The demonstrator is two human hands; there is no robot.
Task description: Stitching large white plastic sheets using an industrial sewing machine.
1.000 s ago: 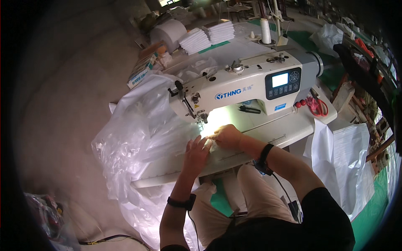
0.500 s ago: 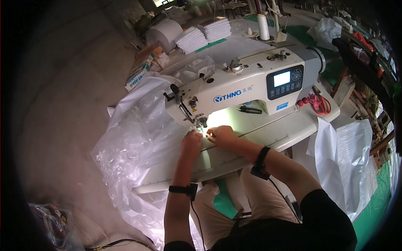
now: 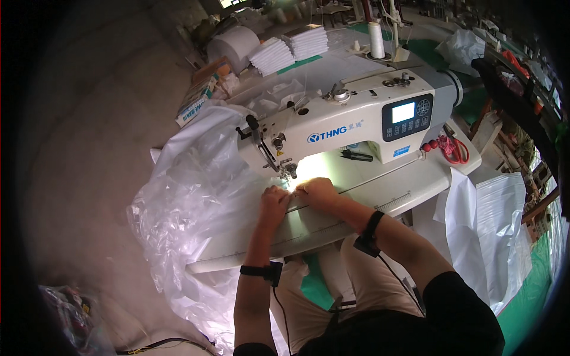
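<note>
A white sewing machine stands in front of me, its lamp lighting the area under the needle. My left hand is just before the presser foot, its fingers bent and pressed together. Right beside it, my right hand rests on the machine bed with the fingers curled in a pinch. Whatever lies between the fingertips is too small and too brightly lit to make out. White, partly see-through sheeting spreads left of the machine head and hangs over the table edge.
Black thread snips lie under the machine arm. Red-handled scissors are at the right end. Behind stand a thread cone, stacks of folded white pieces and a large roll. White sheets hang at the right.
The view has shifted slightly. My right fingers have closed down a little toward the bed; both hands otherwise stay near the presser foot.
</note>
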